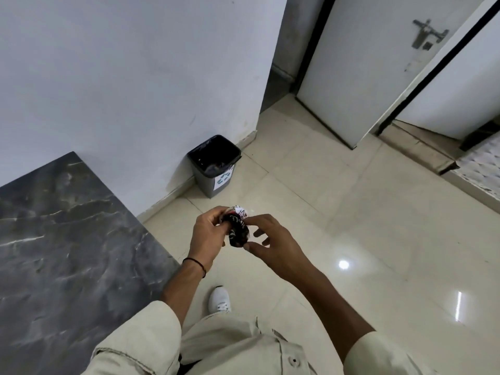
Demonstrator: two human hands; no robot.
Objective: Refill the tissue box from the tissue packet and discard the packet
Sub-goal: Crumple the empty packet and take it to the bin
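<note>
Evidently the left hand grips and the right hand pinches the packet, centre frame, scrunching it small for the bin above.

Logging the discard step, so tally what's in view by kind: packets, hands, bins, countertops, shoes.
Crumpled tissue packet: 1, held between both hands
Hands: 2, left hand and right hand
Waste bin: 1
Marble countertop: 1
White shoe: 1
Total: 6
</note>
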